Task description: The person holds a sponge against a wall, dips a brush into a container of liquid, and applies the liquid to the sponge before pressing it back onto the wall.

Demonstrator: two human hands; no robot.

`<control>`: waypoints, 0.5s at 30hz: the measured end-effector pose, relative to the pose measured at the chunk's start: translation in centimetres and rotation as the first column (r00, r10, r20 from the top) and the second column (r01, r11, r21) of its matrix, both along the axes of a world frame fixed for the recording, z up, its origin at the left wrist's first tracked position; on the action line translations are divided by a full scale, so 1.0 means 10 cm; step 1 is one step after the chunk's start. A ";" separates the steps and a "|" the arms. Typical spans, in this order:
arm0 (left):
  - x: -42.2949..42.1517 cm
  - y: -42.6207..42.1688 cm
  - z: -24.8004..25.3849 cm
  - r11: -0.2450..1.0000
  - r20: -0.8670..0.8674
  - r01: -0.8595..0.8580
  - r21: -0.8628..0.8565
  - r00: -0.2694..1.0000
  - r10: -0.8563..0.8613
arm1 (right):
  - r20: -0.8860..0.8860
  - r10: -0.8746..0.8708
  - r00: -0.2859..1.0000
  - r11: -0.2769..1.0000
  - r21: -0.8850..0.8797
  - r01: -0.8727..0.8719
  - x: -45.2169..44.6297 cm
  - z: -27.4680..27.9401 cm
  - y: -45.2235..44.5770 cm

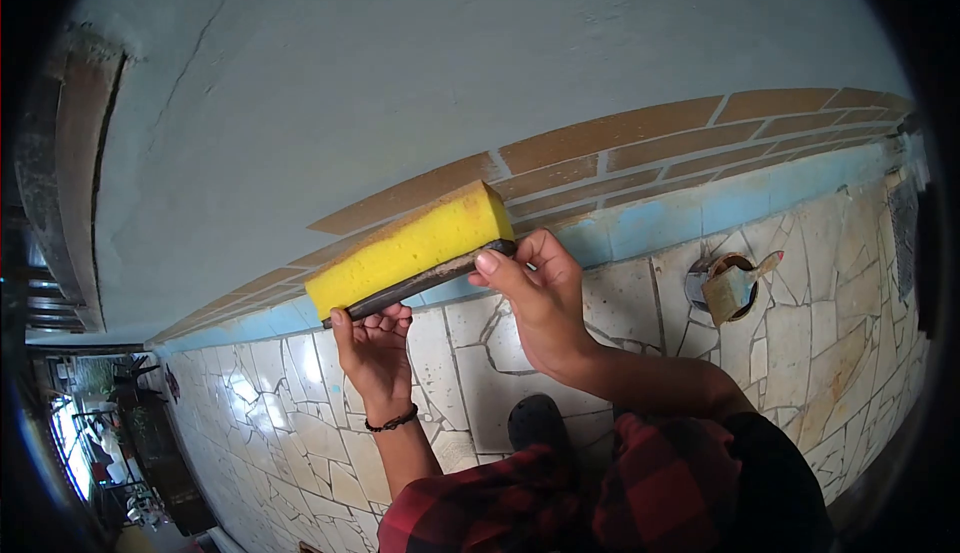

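Note:
A long yellow sponge block point(410, 245) with a dark backing strip point(425, 278) is held up in front of the wall, tilted with its right end higher. Its far edge is stained brown. My left hand point(375, 348) grips the strip's lower left end, thumb on top and fingers curled beneath. At the right end, my right hand point(540, 298) pinches the strip between thumb and fingers. Behind the sponge runs a band of brown brick shapes with pale lines point(620, 148) on the grey wall point(400, 63). Whether the sponge touches the wall I cannot tell.
On the stone-patterned floor point(800, 333) at the right stands an open can point(735, 288) with a brush point(765, 265) and a flat piece across it. A blue strip point(650, 225) edges the wall base. Cluttered items point(115, 433) stand at the lower left, and a dark shoe point(535, 423) shows below.

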State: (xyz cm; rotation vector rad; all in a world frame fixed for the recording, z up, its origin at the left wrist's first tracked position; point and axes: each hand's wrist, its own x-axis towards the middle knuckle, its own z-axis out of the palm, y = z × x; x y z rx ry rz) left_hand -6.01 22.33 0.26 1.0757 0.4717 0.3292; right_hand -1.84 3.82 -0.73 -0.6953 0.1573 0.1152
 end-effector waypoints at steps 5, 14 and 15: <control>0.03 0.02 -0.04 0.999 0.034 0.016 -0.046 0.999 -0.014 | -0.015 0.007 1.000 1.000 0.007 -0.007 0.04 -0.03 -0.01; 0.10 -0.01 -0.08 0.998 0.011 -0.021 -0.055 1.000 0.022 | -0.036 0.002 0.999 1.000 0.027 -0.001 0.09 0.03 -0.01; 0.11 -0.02 -0.06 0.998 0.005 -0.032 -0.045 0.999 0.033 | -0.036 0.006 0.999 1.000 0.024 -0.005 0.09 0.02 -0.01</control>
